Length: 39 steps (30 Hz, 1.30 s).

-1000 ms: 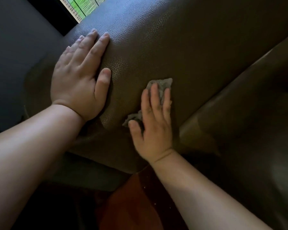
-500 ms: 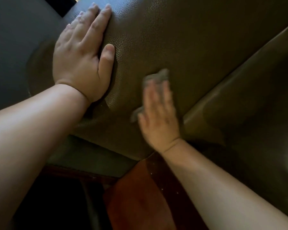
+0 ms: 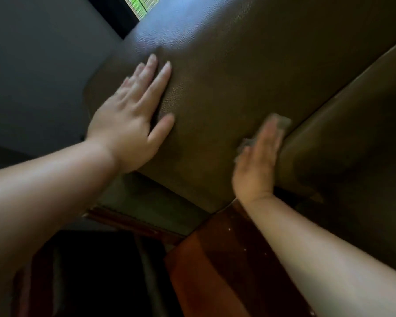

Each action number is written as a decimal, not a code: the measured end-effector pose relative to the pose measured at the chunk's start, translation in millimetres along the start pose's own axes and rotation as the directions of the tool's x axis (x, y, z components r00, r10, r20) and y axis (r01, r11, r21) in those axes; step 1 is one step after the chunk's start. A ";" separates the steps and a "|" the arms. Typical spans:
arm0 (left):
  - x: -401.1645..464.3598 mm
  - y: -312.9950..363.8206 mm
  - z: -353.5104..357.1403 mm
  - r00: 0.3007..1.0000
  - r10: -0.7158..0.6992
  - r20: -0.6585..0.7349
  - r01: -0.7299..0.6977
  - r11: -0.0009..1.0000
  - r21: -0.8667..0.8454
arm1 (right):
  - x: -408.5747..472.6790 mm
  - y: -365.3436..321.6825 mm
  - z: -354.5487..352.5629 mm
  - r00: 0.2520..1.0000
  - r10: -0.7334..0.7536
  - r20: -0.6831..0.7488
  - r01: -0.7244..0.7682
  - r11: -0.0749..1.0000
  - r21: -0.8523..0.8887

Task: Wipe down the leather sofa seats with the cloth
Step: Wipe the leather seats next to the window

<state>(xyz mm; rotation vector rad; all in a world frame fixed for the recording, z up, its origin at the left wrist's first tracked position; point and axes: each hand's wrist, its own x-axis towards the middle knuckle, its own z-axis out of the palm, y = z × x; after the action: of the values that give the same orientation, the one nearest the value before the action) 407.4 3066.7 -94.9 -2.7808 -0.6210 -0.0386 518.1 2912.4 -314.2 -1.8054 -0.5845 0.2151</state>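
1. Head view: the left hand (image 3: 126,129) lies flat with fingers spread on the brown leather seat cushion (image 3: 226,88), bracing.
2. The right hand (image 3: 258,161) presses the grey cloth (image 3: 282,123) flat under straight fingers, blurred, right beside the seam where the next cushion (image 3: 352,145) begins.
3. Risk: with no curl round the cloth, it could bunch or slip out from under the palm, likeliest as it crosses the seam.
4. Risk: a stroke running toward the near edge could carry the cloth off onto the wooden frame (image 3: 226,259).
5. Room: bare leather lies open ahead of both hands, toward the window strip (image 3: 136,5); the next cushion is unobstructed.
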 end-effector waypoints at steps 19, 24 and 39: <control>-42.9 -24.5 33.0 0.944 0.012 -0.330 -0.001 0.999 0.034 | -92.0 5.7 61.0 0.968 0.251 -0.005 -0.250 0.968 0.034; -40.7 -26.5 35.0 0.946 0.011 -0.324 0.003 0.999 0.041 | -106.9 -30.9 79.2 0.887 -0.413 0.207 0.414 0.909 0.039; -47.5 11.2 29.5 0.910 -0.299 -0.287 0.323 0.946 0.038 | -98.8 55.8 -9.8 0.797 0.162 0.582 0.264 0.774 -0.576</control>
<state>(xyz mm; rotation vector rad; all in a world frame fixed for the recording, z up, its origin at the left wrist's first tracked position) 367.9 3045.9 -130.4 -2.5021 -0.9571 -0.4509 453.1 2843.9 -377.9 -2.3813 -1.2964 0.6404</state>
